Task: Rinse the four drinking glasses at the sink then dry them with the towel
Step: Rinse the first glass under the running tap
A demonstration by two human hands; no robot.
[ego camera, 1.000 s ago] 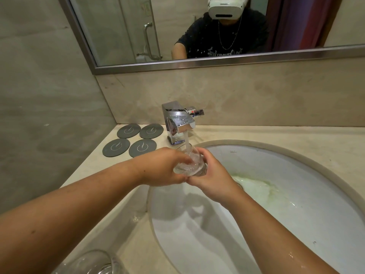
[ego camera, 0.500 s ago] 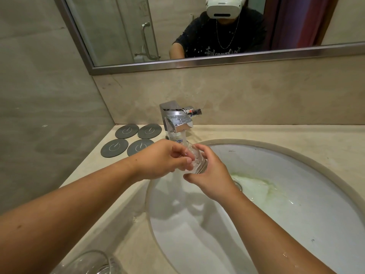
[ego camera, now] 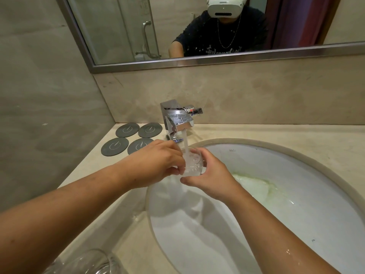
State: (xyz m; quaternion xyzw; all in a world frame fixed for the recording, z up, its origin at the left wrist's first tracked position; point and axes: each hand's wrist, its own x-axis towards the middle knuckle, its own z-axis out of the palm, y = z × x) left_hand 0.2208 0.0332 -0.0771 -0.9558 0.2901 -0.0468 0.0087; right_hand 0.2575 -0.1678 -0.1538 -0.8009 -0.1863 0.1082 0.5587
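A clear drinking glass [ego camera: 192, 162] sits upright under the chrome tap [ego camera: 177, 120], and water streams from the spout into it. My right hand [ego camera: 213, 173] grips the glass from the right side. My left hand [ego camera: 158, 162] holds its left rim with fingers curled over the edge. Both hands are above the back left part of the white sink [ego camera: 296, 204]. Another clear glass [ego camera: 87, 262] shows at the bottom left edge on the counter. No towel is in view.
Several dark round coasters [ego camera: 126, 139] lie on the beige counter left of the tap. A mirror [ego camera: 197, 28] hangs above the backsplash. A tiled wall closes the left side. A greenish stain marks the basin near the drain.
The glass has come upright again under the stream and is filling with water. Both hands stay on it, shifted slightly.
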